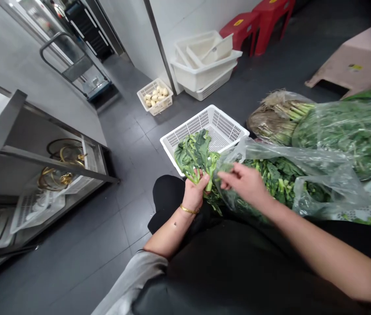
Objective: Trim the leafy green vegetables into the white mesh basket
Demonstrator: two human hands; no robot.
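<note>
We log: left hand (194, 192) clamped on leafy greens (193, 153), frame centre | right hand (242, 183) apart, open at the plastic bag (303, 159) | white plastic basket (234, 130) just ahead, seemingly placed within our reach.

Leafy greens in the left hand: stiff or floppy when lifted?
The leafy greens in the left hand probably feel light for their bulk. The thick stems look fairly stiff, while the broad leaves sag and will likely flop and tear easily.
</note>
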